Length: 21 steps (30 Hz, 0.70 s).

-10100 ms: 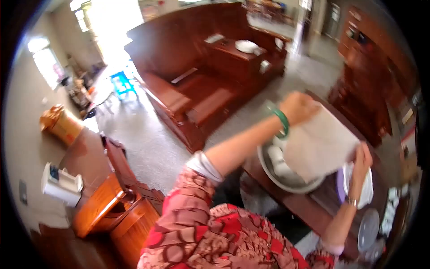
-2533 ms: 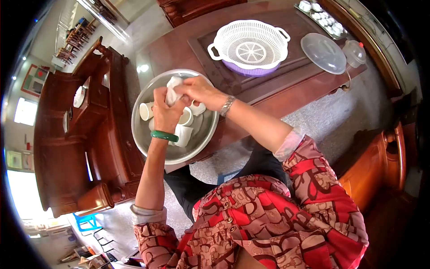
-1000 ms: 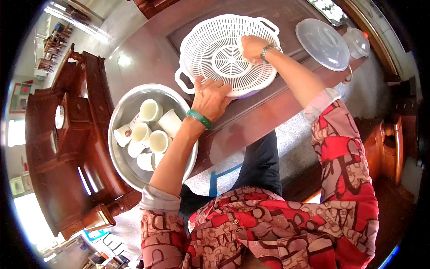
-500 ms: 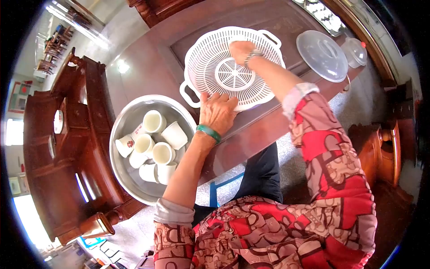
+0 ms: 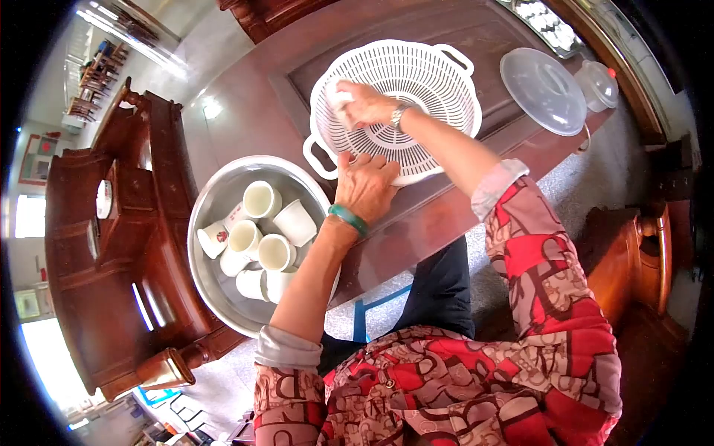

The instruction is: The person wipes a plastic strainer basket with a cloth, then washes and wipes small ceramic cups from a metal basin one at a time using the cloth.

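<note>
A white slotted plastic colander (image 5: 439, 97) with two loop handles sits on the dark wooden table. At its near rim, my left hand (image 5: 364, 182) is closed over the edge, with the green bangle on that wrist. Inside the bowl, my right hand (image 5: 366, 105) presses a white cloth (image 5: 341, 98) against the left wall. The cloth is bunched and blurred, partly covered by the fingers. To the left of my left arm stands a large metal basin (image 5: 207, 291) holding several white cups (image 5: 277, 253) that lie tilted or upright.
A clear plastic lid (image 5: 543, 91) lies at the table's right edge, with a small lidded clear container (image 5: 596, 85) beside it. A tray of white items (image 5: 547, 28) is at the back right. A carved wooden chair (image 5: 126, 260) stands on the left.
My right hand has moved with the white cloth from the colander's far wall to its left wall. My left hand stays at the near rim.
</note>
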Each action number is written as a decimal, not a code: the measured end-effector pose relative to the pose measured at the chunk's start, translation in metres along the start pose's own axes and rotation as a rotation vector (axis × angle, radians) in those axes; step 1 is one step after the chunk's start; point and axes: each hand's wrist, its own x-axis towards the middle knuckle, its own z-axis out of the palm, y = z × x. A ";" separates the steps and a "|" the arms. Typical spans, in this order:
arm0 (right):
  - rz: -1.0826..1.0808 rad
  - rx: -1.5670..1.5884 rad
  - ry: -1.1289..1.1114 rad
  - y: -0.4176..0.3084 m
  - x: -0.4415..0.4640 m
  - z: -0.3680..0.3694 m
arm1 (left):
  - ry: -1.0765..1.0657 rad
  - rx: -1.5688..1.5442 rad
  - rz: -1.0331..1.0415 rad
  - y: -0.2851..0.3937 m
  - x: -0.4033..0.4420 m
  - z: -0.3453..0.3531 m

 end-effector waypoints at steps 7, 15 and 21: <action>-0.414 -0.673 -0.465 -0.016 -0.040 -0.004 | 0.071 -0.026 0.033 -0.002 0.003 0.007; -0.211 -0.622 0.201 0.007 0.019 0.024 | 0.017 -0.036 0.007 0.000 -0.001 0.002; -0.404 -0.568 -0.082 0.004 0.008 0.014 | 0.072 -0.071 0.008 -0.001 -0.001 0.006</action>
